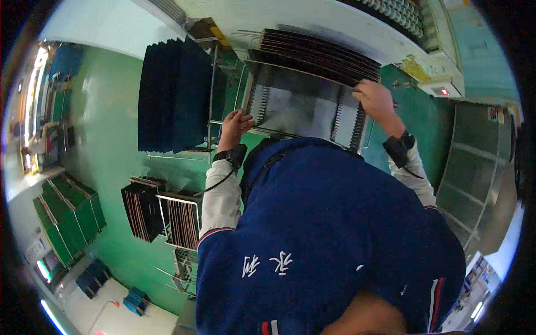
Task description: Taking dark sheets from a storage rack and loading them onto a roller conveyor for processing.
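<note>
A slotted metal rack (360, 133) stands before me, with toothed strips along its left and right sides. Thin dark panels (318, 54) stand in a close row across its far part. My right hand (377, 102) is closed, fingertips at the right end of the nearest dark panel. At the rack's near left corner, my left hand (237, 127) has its fingers curled together beside the toothed strip. Whatever they may hold is too small to make out. Between the hands lies a grey, glossy surface (293, 103); whether it is a panel's face or the rack's floor cannot be told.
Left of the rack, large dark sheets (174, 97) hang on a metal frame. Smaller racks of panels (183, 222) stand on the green floor (111, 117). A pale machine (446, 75) borders the far right, and a grey metal cabinet (474, 167) stands at right.
</note>
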Action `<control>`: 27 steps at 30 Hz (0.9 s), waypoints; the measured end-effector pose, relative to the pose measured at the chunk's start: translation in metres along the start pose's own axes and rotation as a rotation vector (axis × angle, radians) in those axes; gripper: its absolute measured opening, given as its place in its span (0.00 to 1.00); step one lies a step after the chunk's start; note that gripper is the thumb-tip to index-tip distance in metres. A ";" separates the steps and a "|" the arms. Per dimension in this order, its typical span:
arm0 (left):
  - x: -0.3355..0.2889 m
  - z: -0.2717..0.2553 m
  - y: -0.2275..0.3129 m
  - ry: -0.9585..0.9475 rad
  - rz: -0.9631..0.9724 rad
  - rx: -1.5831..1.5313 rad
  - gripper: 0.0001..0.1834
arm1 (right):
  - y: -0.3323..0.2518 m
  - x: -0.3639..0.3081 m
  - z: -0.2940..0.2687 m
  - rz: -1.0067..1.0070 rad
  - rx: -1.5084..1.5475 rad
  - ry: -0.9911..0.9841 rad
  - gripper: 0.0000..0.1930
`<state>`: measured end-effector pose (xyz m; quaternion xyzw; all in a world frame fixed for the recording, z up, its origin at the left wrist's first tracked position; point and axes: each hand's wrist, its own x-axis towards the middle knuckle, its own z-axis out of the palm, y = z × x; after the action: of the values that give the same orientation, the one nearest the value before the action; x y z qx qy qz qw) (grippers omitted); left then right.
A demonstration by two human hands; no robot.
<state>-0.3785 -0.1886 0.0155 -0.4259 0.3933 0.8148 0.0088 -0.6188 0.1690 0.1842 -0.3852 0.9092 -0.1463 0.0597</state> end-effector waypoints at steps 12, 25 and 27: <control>-0.111 0.115 0.109 -0.933 0.126 0.584 0.36 | -0.007 -0.024 -0.119 0.330 0.623 0.185 0.12; -0.178 0.182 0.125 -1.391 0.317 0.924 0.23 | 0.004 -0.005 -0.081 0.664 1.547 0.365 0.13; -0.180 0.180 0.126 -1.362 0.326 0.892 0.21 | 0.000 -0.002 -0.078 0.674 1.650 0.356 0.14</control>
<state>-0.4314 -0.1007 0.2808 0.2665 0.6449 0.6529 0.2948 -0.6346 0.1878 0.2580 0.0943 0.5760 -0.7831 0.2147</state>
